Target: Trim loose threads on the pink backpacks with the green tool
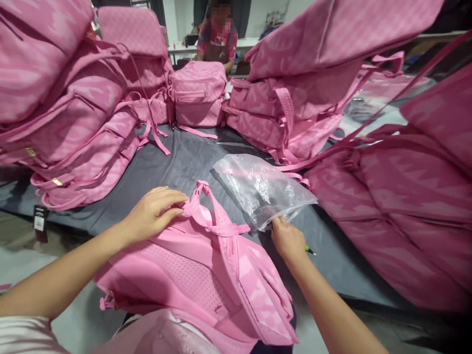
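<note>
A pink backpack (199,265) leans at the front edge of the table, its dotted, padded back panel turned up toward me. My left hand (158,211) is closed at its top, fingers and thumb on the fabric beside the shoulder strap (221,228). Off to the right of the backpack, my right hand (289,238) is a closed fist on the near edge of a clear plastic bag (263,184), which lies crumpled over the table. A green object with a dark pointed tip (309,250) sticks out from behind that hand; its other end is hidden.
Pink backpacks are stacked on the left (77,118) and right (295,98), with more at the far right (405,196). A small pink bag (199,93) stands at the back of the grey-covered table (184,152). Behind it is another person (217,42). A black tag (40,223) hangs at left.
</note>
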Demonstrator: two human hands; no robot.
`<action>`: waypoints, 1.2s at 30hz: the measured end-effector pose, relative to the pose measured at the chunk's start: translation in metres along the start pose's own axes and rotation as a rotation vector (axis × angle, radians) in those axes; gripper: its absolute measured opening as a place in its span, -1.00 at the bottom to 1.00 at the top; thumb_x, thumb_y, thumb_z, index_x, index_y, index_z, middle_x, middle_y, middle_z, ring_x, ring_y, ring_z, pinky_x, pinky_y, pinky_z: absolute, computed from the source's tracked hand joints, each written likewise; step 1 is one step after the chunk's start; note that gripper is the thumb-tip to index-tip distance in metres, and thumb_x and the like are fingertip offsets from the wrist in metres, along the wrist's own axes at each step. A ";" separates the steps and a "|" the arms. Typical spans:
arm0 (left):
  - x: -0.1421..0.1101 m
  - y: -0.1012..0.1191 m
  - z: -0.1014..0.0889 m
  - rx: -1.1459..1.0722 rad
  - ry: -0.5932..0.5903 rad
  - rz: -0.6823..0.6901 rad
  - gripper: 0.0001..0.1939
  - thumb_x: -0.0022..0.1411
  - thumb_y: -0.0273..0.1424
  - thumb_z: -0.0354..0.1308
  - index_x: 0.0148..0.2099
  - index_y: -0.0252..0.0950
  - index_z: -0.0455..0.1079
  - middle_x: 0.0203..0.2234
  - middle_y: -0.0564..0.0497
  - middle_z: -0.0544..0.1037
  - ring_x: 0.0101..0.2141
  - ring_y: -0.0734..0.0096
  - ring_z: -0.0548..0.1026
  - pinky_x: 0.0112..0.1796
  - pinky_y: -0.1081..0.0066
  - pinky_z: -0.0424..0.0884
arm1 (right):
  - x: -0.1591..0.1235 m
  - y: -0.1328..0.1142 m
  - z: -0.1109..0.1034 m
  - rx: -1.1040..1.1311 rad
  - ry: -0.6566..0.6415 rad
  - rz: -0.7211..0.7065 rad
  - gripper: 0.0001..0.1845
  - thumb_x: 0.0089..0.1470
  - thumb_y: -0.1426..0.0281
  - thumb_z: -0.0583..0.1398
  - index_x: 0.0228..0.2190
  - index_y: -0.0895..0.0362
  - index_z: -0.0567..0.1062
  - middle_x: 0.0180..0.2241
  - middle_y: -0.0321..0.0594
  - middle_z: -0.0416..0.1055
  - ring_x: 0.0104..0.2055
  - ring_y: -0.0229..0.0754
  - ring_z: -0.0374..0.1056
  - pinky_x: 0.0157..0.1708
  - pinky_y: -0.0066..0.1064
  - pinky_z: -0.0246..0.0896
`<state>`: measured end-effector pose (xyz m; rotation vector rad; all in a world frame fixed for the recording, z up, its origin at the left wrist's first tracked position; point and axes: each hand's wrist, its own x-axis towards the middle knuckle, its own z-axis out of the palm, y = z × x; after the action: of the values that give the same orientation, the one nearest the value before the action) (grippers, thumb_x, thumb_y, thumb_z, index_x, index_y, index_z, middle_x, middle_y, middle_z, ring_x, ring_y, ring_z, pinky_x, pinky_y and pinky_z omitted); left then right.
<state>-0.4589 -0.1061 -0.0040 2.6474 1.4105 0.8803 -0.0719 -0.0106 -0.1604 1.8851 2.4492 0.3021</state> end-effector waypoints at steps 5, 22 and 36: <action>-0.029 0.004 0.003 0.078 0.070 0.061 -0.77 0.41 -0.45 0.11 0.08 -0.30 0.44 0.00 -0.14 0.59 0.06 0.23 0.52 0.17 0.04 0.33 | -0.003 -0.001 -0.001 -0.037 0.056 -0.038 -0.72 0.24 0.56 0.07 -0.09 0.17 0.51 -0.19 -0.03 0.50 -0.19 -0.08 0.45 -0.43 -0.41 0.16; -0.050 -0.011 0.007 0.110 0.049 0.070 -0.65 0.37 -0.40 0.14 0.17 -0.31 0.42 0.12 -0.24 0.49 0.13 0.00 0.45 0.15 -0.09 0.36 | -0.021 -0.007 -0.021 0.268 0.009 -0.003 -0.69 0.20 0.54 0.12 -0.15 0.06 0.62 -0.11 -0.12 0.55 -0.18 -0.16 0.43 -0.31 -0.44 0.20; -0.030 0.074 0.012 -0.482 0.215 -0.247 -0.74 0.32 -0.38 0.27 0.05 -0.27 0.52 -0.21 -0.01 0.69 -0.36 0.51 0.62 -0.32 0.53 0.55 | -0.094 -0.075 -0.176 1.299 0.166 0.112 -0.77 0.08 0.20 0.35 -0.38 0.13 0.60 -0.56 -0.32 0.46 -0.60 -0.27 0.33 -0.58 -0.46 0.24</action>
<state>-0.4098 -0.1702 -0.0084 2.0312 1.3149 1.3047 -0.1442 -0.1426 -0.0091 2.3143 2.8767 -1.5487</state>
